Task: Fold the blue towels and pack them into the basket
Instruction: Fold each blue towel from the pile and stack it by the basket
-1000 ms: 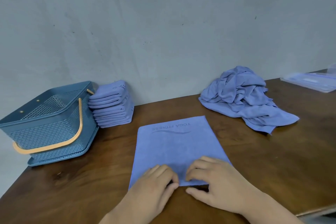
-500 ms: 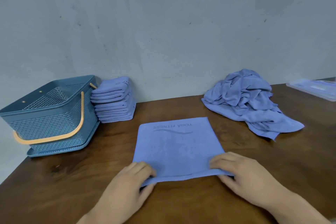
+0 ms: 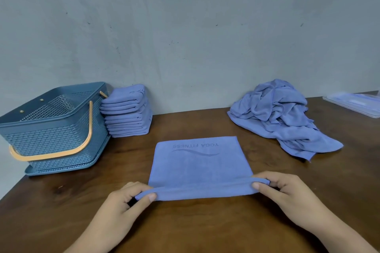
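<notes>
Left hand (image 3: 123, 205) pinches the towel's (image 3: 201, 166) near-left corner; the towel lies flat on the surface (image 3: 205, 224), running away from both grips, near edge apparently lifted; right hand (image 3: 287, 193) pinches the near-right corner, equally close.

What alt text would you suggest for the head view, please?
The left hand and right hand pinch the near corners of a blue towel on a wooden table. A blue basket and stack of folded towels stand back left; a heap of unfolded towels lies back right.
</notes>
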A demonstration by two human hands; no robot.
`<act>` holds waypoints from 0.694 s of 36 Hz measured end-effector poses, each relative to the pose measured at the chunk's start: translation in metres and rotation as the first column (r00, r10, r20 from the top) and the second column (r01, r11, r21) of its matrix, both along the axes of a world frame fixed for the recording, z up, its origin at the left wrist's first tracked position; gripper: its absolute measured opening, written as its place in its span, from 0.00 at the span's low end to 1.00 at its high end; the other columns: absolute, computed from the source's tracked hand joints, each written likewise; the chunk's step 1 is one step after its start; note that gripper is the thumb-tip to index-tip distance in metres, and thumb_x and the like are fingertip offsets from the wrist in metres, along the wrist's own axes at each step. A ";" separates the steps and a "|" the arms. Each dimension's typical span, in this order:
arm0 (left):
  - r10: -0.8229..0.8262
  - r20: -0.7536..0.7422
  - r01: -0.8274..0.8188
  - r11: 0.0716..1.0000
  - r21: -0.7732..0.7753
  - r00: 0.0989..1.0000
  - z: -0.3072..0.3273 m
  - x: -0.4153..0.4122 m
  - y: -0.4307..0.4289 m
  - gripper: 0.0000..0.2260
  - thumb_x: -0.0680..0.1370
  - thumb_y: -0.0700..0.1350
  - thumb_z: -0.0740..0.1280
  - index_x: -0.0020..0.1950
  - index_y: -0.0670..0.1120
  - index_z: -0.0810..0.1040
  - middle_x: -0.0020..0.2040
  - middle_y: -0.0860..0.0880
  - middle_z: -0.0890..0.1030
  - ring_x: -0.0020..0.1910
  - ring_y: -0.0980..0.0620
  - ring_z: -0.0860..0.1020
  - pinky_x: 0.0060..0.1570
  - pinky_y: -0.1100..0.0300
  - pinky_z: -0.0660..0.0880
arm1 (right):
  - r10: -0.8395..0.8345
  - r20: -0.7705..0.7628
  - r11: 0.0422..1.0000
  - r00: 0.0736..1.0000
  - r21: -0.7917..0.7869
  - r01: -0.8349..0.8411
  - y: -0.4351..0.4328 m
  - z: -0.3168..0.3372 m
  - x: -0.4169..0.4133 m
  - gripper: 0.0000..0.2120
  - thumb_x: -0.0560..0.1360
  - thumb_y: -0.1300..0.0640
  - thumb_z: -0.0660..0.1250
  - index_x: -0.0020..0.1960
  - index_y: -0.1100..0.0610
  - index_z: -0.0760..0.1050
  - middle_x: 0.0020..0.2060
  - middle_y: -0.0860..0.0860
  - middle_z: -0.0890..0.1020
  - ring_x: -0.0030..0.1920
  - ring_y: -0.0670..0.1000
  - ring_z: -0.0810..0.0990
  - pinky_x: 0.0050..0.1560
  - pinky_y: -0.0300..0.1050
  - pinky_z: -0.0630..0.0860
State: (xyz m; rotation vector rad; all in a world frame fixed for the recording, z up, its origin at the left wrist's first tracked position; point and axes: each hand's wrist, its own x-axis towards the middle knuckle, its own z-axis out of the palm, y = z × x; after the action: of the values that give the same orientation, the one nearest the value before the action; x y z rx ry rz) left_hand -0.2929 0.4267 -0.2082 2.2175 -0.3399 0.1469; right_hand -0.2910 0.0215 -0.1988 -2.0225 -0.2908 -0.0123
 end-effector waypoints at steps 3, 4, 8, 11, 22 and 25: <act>0.006 0.036 -0.004 0.999 -0.050 0.999 0.009 0.007 -0.003 0.05 0.81 0.50 0.72 0.52 0.51 0.86 0.47 0.49 0.84 0.48 0.50 0.82 0.52 0.54 0.75 | 0.004 0.007 1.000 1.000 0.017 -0.004 0.003 0.004 0.004 0.09 0.83 0.55 0.68 0.55 0.47 0.88 0.51 0.46 0.88 0.55 0.47 0.86 0.61 0.47 0.79; -0.001 0.038 0.004 0.997 -0.075 0.999 0.013 0.010 -0.004 0.06 0.81 0.50 0.72 0.52 0.49 0.86 0.46 0.48 0.84 0.47 0.49 0.82 0.51 0.53 0.75 | 0.002 0.013 1.000 1.000 0.024 -0.002 0.004 0.005 0.007 0.08 0.83 0.53 0.68 0.55 0.49 0.87 0.50 0.47 0.88 0.54 0.49 0.86 0.61 0.49 0.78; -0.043 0.009 0.044 0.977 -0.207 0.999 0.031 0.032 -0.009 0.11 0.82 0.51 0.73 0.51 0.43 0.86 0.44 0.44 0.84 0.46 0.42 0.81 0.50 0.52 0.73 | 0.007 0.046 0.997 0.999 0.071 -0.010 0.007 0.013 0.029 0.12 0.82 0.49 0.69 0.50 0.58 0.82 0.42 0.55 0.82 0.44 0.52 0.80 0.52 0.52 0.74; -0.041 -0.055 0.020 0.941 -0.337 0.998 0.041 0.057 -0.013 0.15 0.80 0.54 0.72 0.48 0.40 0.84 0.43 0.39 0.81 0.42 0.46 0.77 0.48 0.50 0.69 | 0.006 0.018 0.990 1.000 0.143 -0.008 0.009 0.016 0.062 0.24 0.82 0.43 0.71 0.48 0.66 0.74 0.42 0.65 0.74 0.42 0.54 0.72 0.48 0.54 0.67; 0.150 -0.438 -0.341 0.852 -0.397 0.886 0.024 0.167 -0.030 0.15 0.83 0.55 0.70 0.66 0.49 0.81 0.62 0.47 0.85 0.62 0.47 0.83 0.69 0.44 0.76 | -0.269 -0.239 0.936 0.933 0.164 0.312 0.026 0.000 0.172 0.13 0.80 0.47 0.71 0.64 0.45 0.81 0.60 0.46 0.83 0.66 0.52 0.80 0.73 0.57 0.74; 0.262 -0.371 -0.377 0.881 -0.284 0.891 0.009 0.162 -0.031 0.16 0.81 0.52 0.73 0.67 0.63 0.76 0.58 0.55 0.85 0.59 0.54 0.83 0.63 0.54 0.76 | -0.306 -0.177 0.943 0.936 0.075 0.323 0.027 -0.012 0.170 0.19 0.81 0.52 0.71 0.69 0.38 0.74 0.59 0.47 0.81 0.63 0.46 0.78 0.64 0.45 0.73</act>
State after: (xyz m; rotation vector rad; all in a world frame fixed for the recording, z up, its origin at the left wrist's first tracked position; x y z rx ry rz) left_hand -0.1310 0.3957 -0.1991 1.8826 0.2319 0.0176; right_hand -0.1206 0.0485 -0.2108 -1.9336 0.1379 -0.0609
